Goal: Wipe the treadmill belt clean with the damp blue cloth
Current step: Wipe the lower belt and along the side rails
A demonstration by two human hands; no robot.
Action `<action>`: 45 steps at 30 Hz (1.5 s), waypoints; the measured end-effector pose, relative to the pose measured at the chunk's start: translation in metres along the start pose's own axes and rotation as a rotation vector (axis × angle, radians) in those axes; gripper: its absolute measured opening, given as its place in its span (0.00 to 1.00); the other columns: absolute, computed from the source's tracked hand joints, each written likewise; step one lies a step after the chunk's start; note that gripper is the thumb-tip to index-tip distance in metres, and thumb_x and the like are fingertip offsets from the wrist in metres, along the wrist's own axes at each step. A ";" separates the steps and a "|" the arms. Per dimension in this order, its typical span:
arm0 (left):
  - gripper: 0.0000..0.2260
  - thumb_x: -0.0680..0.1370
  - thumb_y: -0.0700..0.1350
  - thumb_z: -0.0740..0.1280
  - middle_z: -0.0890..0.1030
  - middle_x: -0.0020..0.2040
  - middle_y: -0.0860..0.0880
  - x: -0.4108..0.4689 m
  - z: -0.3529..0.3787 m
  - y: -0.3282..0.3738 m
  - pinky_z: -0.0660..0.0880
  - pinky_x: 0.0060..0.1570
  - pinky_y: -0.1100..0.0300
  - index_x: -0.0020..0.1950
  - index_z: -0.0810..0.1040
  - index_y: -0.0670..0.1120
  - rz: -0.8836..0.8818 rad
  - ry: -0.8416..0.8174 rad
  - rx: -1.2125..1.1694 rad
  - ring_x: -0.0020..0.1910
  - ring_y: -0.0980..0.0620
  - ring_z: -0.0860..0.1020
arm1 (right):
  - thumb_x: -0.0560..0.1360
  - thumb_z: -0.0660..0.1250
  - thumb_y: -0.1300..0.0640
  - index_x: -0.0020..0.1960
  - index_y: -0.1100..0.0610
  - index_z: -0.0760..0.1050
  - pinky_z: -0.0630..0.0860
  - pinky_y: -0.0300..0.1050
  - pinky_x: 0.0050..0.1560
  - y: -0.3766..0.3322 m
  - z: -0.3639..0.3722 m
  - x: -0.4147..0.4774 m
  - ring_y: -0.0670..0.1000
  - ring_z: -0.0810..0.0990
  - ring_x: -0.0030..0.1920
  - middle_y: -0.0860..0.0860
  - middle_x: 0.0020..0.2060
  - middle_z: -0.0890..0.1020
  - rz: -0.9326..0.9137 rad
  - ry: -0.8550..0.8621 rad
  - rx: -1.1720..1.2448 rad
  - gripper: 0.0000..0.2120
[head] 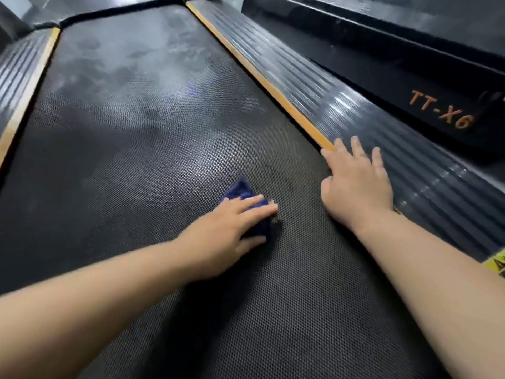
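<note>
While the left hand lay across the blue cloth, its fingers were stretched out nearly straight over the bunched fabric, pressing it flat onto the treadmill belt rather than closing round it. The thumb lay low at the near side of the wad, and whether it tucked under the fabric could not be told. The cloth sat right of the belt's middle, with only a dark blue corner showing beyond the fingertips.

The right hand was spread wide and held nothing. Its palm rested at the belt's right edge and its fingers reached over the orange strip onto the ribbed side rail, apparently as a brace.

The cloth looked soft, light and limp. It would likely fold and roll up under a sideways push, and being damp it should drag on the textured belt. A flat palm over its middle, with the loose edges gathered under the fingers, seemed the best hold. Pale dusty smears covered the far half of the belt, so most of the wiping appeared undone.
</note>
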State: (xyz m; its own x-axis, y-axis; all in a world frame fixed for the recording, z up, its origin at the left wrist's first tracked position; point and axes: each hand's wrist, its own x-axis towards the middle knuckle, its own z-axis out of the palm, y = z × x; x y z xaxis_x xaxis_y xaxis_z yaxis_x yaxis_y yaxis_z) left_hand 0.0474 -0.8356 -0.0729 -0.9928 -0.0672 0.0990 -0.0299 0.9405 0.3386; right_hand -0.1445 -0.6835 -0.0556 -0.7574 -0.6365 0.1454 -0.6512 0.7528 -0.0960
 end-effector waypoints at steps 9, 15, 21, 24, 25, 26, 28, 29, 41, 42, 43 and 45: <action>0.21 0.78 0.50 0.63 0.69 0.69 0.47 0.070 0.003 -0.019 0.60 0.68 0.49 0.70 0.66 0.49 -0.324 0.152 0.010 0.69 0.45 0.65 | 0.75 0.51 0.67 0.74 0.55 0.58 0.48 0.54 0.76 0.005 -0.004 0.006 0.57 0.51 0.76 0.55 0.76 0.55 0.053 -0.060 0.115 0.28; 0.23 0.78 0.51 0.64 0.65 0.73 0.53 0.057 -0.013 -0.023 0.56 0.70 0.56 0.73 0.64 0.54 -0.126 0.005 0.028 0.72 0.52 0.62 | 0.76 0.51 0.65 0.74 0.56 0.57 0.49 0.54 0.75 0.006 -0.004 0.006 0.57 0.52 0.76 0.55 0.76 0.55 0.031 -0.049 0.111 0.27; 0.20 0.79 0.50 0.62 0.65 0.73 0.47 0.095 -0.008 -0.026 0.57 0.70 0.49 0.71 0.66 0.53 -0.477 0.133 0.009 0.73 0.46 0.61 | 0.74 0.51 0.67 0.73 0.56 0.59 0.49 0.54 0.75 0.005 -0.005 0.005 0.57 0.52 0.76 0.55 0.76 0.55 0.039 -0.042 0.102 0.28; 0.24 0.78 0.52 0.63 0.59 0.76 0.56 0.021 0.001 0.019 0.52 0.73 0.57 0.74 0.62 0.58 -0.161 0.082 -0.044 0.74 0.56 0.56 | 0.73 0.51 0.67 0.72 0.57 0.59 0.50 0.54 0.75 0.005 -0.006 0.005 0.57 0.52 0.76 0.56 0.76 0.56 0.033 -0.052 0.104 0.28; 0.25 0.79 0.53 0.63 0.55 0.76 0.58 0.009 0.001 0.023 0.49 0.73 0.59 0.75 0.59 0.59 -0.113 0.021 -0.025 0.74 0.59 0.53 | 0.73 0.52 0.67 0.73 0.57 0.58 0.50 0.54 0.75 0.006 -0.006 0.004 0.57 0.52 0.76 0.56 0.76 0.55 0.037 -0.056 0.100 0.28; 0.26 0.79 0.54 0.62 0.53 0.76 0.59 0.010 -0.001 0.016 0.48 0.74 0.58 0.75 0.57 0.60 -0.100 -0.041 -0.007 0.74 0.60 0.51 | 0.74 0.52 0.66 0.74 0.57 0.57 0.50 0.54 0.75 0.006 -0.007 0.004 0.57 0.51 0.76 0.56 0.76 0.54 0.040 -0.066 0.097 0.28; 0.25 0.79 0.53 0.63 0.57 0.77 0.54 0.039 -0.012 -0.007 0.52 0.74 0.50 0.74 0.60 0.59 -0.188 -0.113 0.008 0.76 0.52 0.54 | 0.74 0.52 0.66 0.75 0.57 0.55 0.49 0.54 0.75 0.004 -0.008 0.005 0.57 0.50 0.76 0.56 0.76 0.54 0.036 -0.087 0.099 0.29; 0.23 0.78 0.53 0.63 0.61 0.74 0.51 0.059 -0.016 -0.022 0.56 0.72 0.46 0.72 0.63 0.58 -0.274 -0.100 0.012 0.74 0.47 0.58 | 0.74 0.52 0.65 0.75 0.57 0.55 0.49 0.54 0.75 0.004 -0.008 0.005 0.57 0.50 0.76 0.56 0.76 0.53 0.034 -0.093 0.099 0.29; 0.26 0.70 0.53 0.70 0.78 0.58 0.55 0.008 -0.039 0.027 0.72 0.54 0.58 0.64 0.65 0.65 -0.401 0.159 -0.355 0.54 0.53 0.78 | 0.73 0.59 0.62 0.74 0.51 0.62 0.54 0.53 0.75 -0.002 -0.025 0.005 0.54 0.59 0.74 0.52 0.74 0.63 0.016 -0.109 0.427 0.29; 0.20 0.68 0.57 0.69 0.80 0.54 0.54 0.011 -0.046 0.031 0.73 0.48 0.57 0.59 0.70 0.64 -0.489 0.262 -0.543 0.50 0.53 0.79 | 0.72 0.62 0.63 0.71 0.49 0.66 0.63 0.47 0.71 -0.007 -0.033 0.005 0.52 0.66 0.70 0.50 0.70 0.69 -0.002 -0.136 0.611 0.29; 0.18 0.68 0.62 0.67 0.81 0.50 0.53 0.017 -0.051 0.035 0.73 0.42 0.57 0.57 0.73 0.60 -0.604 0.345 -0.744 0.46 0.51 0.79 | 0.72 0.64 0.64 0.69 0.48 0.69 0.69 0.41 0.65 -0.014 -0.040 0.003 0.50 0.72 0.66 0.49 0.66 0.74 -0.012 -0.215 0.827 0.27; 0.23 0.73 0.66 0.61 0.81 0.47 0.48 0.030 -0.062 0.042 0.70 0.33 0.60 0.57 0.77 0.51 -0.805 0.343 -1.211 0.39 0.48 0.77 | 0.72 0.65 0.68 0.63 0.50 0.75 0.73 0.44 0.64 -0.028 -0.050 -0.001 0.49 0.77 0.60 0.49 0.60 0.79 -0.031 -0.444 1.238 0.23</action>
State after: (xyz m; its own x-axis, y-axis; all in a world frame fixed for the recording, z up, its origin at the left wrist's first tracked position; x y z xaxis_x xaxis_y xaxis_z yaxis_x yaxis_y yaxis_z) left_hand 0.0237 -0.8185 0.0028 -0.6776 -0.6545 -0.3354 -0.2596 -0.2138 0.9417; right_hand -0.1230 -0.6956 -0.0043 -0.5383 -0.8298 -0.1474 -0.1017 0.2375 -0.9660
